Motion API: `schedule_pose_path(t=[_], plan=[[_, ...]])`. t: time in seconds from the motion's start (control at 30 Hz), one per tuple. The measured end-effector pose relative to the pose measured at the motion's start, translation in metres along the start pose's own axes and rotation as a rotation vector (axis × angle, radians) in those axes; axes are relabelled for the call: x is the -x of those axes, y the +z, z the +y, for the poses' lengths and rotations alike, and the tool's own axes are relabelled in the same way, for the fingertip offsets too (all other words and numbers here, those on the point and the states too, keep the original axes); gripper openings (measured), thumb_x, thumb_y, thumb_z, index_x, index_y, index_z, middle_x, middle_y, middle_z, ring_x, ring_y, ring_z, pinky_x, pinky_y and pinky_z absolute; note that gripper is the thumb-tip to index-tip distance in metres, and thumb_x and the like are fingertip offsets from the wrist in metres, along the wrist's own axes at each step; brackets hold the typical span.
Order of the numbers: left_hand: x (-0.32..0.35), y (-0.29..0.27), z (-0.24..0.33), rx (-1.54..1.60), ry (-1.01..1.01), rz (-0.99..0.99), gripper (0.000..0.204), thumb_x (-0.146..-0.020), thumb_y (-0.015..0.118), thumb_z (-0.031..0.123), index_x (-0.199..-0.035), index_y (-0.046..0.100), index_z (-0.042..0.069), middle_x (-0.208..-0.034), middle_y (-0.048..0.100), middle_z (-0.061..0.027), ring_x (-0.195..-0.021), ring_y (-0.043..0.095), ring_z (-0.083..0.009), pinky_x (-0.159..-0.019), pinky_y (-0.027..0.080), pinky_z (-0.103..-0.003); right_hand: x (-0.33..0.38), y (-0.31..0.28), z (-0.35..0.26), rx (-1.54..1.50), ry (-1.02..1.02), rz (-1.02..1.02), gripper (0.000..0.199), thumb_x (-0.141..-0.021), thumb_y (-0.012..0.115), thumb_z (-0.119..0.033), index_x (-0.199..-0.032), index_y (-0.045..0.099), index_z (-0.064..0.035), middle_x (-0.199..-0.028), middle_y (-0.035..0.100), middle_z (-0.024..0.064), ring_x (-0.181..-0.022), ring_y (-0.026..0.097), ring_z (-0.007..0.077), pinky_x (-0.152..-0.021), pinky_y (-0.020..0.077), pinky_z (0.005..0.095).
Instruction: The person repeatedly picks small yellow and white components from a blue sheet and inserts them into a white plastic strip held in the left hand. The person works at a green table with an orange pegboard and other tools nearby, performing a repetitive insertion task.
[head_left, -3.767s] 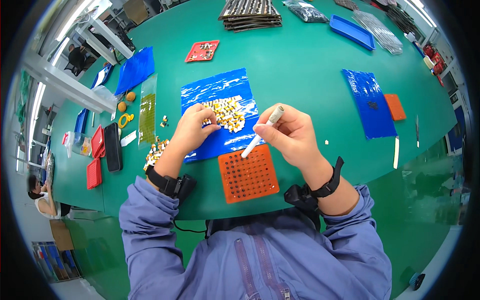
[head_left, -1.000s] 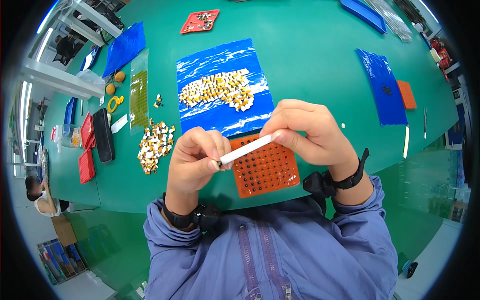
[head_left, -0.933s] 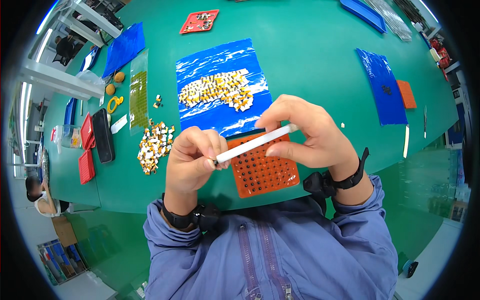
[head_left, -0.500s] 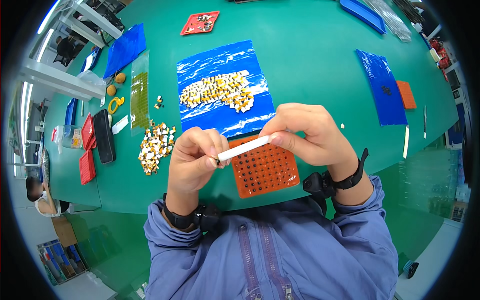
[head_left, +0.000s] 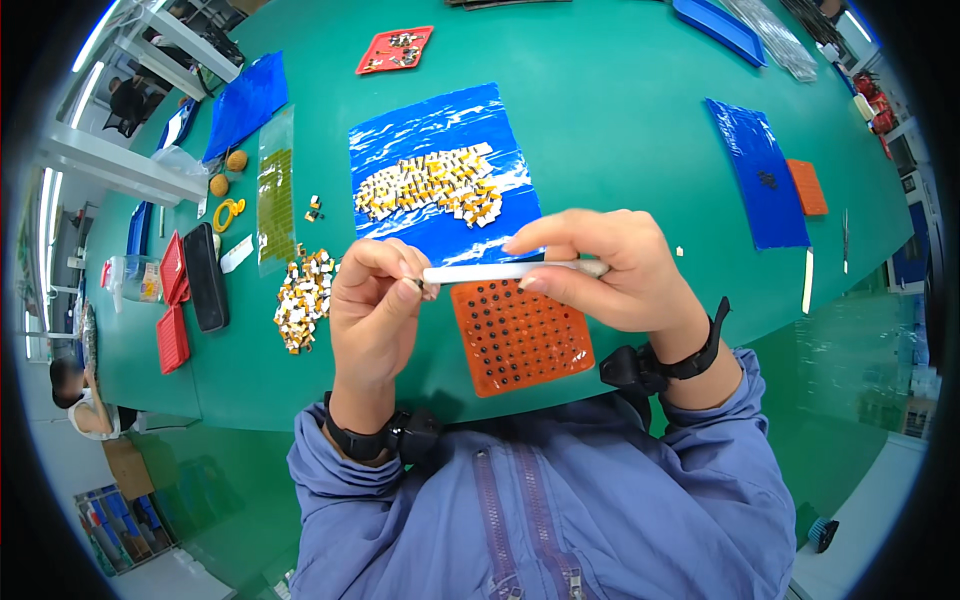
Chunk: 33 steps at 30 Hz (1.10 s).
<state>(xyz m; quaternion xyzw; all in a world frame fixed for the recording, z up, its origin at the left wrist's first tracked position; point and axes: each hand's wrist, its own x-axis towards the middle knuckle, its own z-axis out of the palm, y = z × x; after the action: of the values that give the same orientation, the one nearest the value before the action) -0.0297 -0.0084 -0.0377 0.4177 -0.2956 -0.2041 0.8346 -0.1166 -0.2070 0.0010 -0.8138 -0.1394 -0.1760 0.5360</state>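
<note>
Two hands meet just above the orange perforated tray (head_left: 520,335), which lies flat at the near edge of the green table (head_left: 620,130). The right hand (head_left: 615,270) pinches a slim white pen-like tool (head_left: 500,271) level between thumb and fingers, its tip pointing to the person's left. The left hand (head_left: 375,305) has its fingers closed around that tip, apparently on a small part too tiny to make out. Judging from this, the work goes best with both hands low over the tray and the tool steady, so nothing drops between the holes. Left of the tray sits a loose heap of small yellow-and-white parts (head_left: 303,297). Beyond the tray a larger spread of the same parts (head_left: 430,185) rests on a blue plastic sheet (head_left: 440,120). Farther left of the tray lie red trays (head_left: 172,300) and a black case (head_left: 205,277).
</note>
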Motion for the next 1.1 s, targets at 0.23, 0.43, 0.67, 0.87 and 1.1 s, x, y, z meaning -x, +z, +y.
schedule_pose_path(t=[0.23,0.43,0.67,0.87,1.1], plan=[[-0.002,0.002,0.000,-0.130,-0.021,0.080,0.006,-0.083,0.052,0.000,-0.086,0.047,0.004,-0.080,0.053,-0.0063,-0.074,0.051,-0.0124,-0.068,0.042,-0.024,-0.007,0.007,0.004,0.027,-0.270,0.218,0.012,-0.069,0.068,-0.007,-0.073,0.057,-0.0034,-0.058,0.051,0.0027,-0.046,0.046,0.0117,-0.042,0.0346,0.0248],[0.000,0.010,0.002,-0.354,-0.095,0.047,0.007,-0.082,0.053,-0.001,-0.086,0.049,0.002,-0.081,0.055,-0.0046,-0.078,0.053,-0.0097,-0.071,0.043,-0.022,-0.007,0.015,0.002,0.188,-0.256,0.182,0.020,-0.070,0.067,-0.008,-0.065,0.048,-0.0031,-0.051,0.040,0.0044,-0.044,0.043,0.0173,-0.040,0.0339,0.0280],[0.000,0.012,0.002,-0.355,-0.182,0.010,0.006,-0.082,0.054,0.000,-0.086,0.049,0.002,-0.081,0.055,-0.0034,-0.075,0.053,-0.0082,-0.068,0.043,-0.021,-0.008,0.017,0.003,0.189,-0.245,0.184,0.020,-0.069,0.069,-0.010,-0.066,0.050,-0.0034,-0.052,0.043,0.0046,-0.044,0.045,0.0168,-0.040,0.0350,0.0271],[-0.004,0.000,0.004,-0.426,-0.017,0.070,0.007,-0.082,0.053,-0.002,-0.086,0.049,0.002,-0.080,0.056,-0.0051,-0.075,0.054,-0.0099,-0.068,0.043,-0.021,-0.002,0.010,0.008,0.011,-0.105,0.282,0.015,-0.069,0.070,-0.005,-0.070,0.055,-0.0017,-0.057,0.052,0.0022,-0.050,0.050,0.0080,-0.044,0.0382,0.0212],[-0.001,-0.057,0.058,-1.148,-0.163,0.244,0.007,-0.077,0.061,0.002,-0.082,0.058,-0.001,-0.072,0.059,-0.0043,-0.064,0.053,-0.0086,-0.059,0.041,-0.020,-0.001,0.000,0.009,-0.333,-0.011,0.439,0.010,-0.075,0.065,-0.003,-0.074,0.056,-0.0002,-0.061,0.053,0.0010,-0.055,0.049,0.0030,-0.049,0.0387,0.0180]])
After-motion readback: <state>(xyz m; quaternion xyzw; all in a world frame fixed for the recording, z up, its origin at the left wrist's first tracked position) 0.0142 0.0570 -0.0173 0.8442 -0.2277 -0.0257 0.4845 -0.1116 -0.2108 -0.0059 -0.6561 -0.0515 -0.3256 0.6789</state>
